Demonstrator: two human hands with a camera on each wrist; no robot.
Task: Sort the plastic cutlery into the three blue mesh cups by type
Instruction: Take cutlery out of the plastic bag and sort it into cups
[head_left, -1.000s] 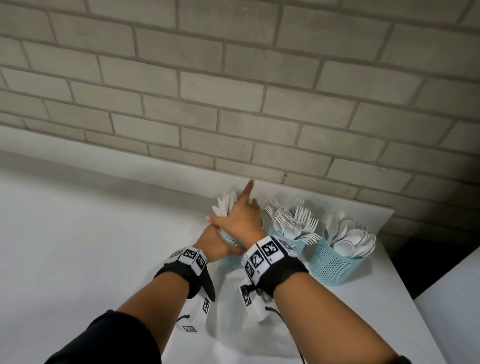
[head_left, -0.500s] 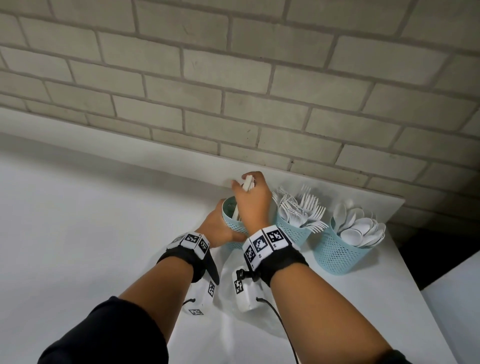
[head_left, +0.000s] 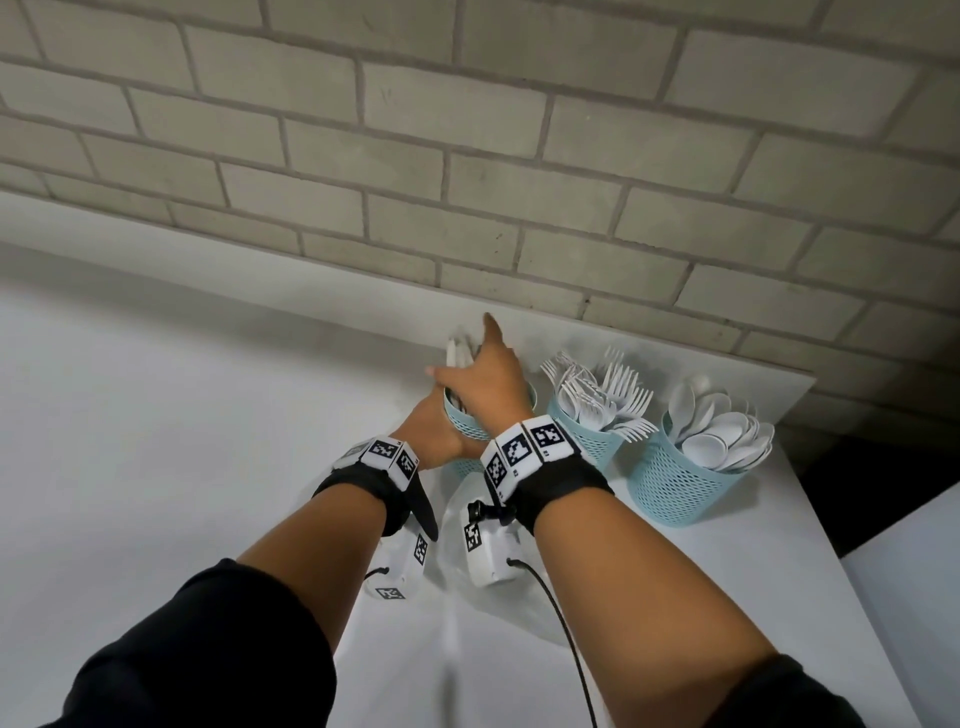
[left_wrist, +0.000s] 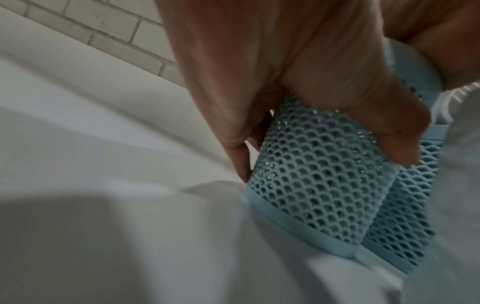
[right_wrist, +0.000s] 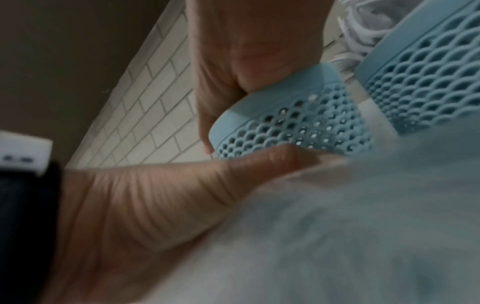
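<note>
Three blue mesh cups stand in a row on a white bench (head_left: 156, 467) against a pale brick wall (head_left: 467, 156), seen from the head camera. The left cup (head_left: 464, 422) sits at the far end of the row, largely hidden behind the person's two hands. The left hand (head_left: 431, 434) wraps the cup's side from the near left; the left wrist view shows its thumb and fingers (left_wrist: 240, 162) curled round the mesh wall, the cup's base on the bench. The right hand (head_left: 488, 387) lies across the cup's mouth with its forefinger stretched straight toward the wall and its thumb out to the left, fingers extended rather than curled. White knives (head_left: 460, 353) stick up out of the cup just beyond that hand; whether the fingers touch them cannot be told. In the right wrist view the palm rests on the cup's rim.

Just right of it, the middle cup (head_left: 592, 441) is packed with white forks (head_left: 602, 395), tines fanning upward and outward. The right cup (head_left: 680, 483), nearest the bench's right edge, holds a heap of white spoons (head_left: 717, 431), bowls up. The middle and left cups stand close together; the left wrist view shows their mesh walls nearly touching.

Both wrists carry black straps with white marker-printed bands (head_left: 524, 452), and a white camera unit (head_left: 488, 551) with a thin black cable hangs under the right wrist.
</note>
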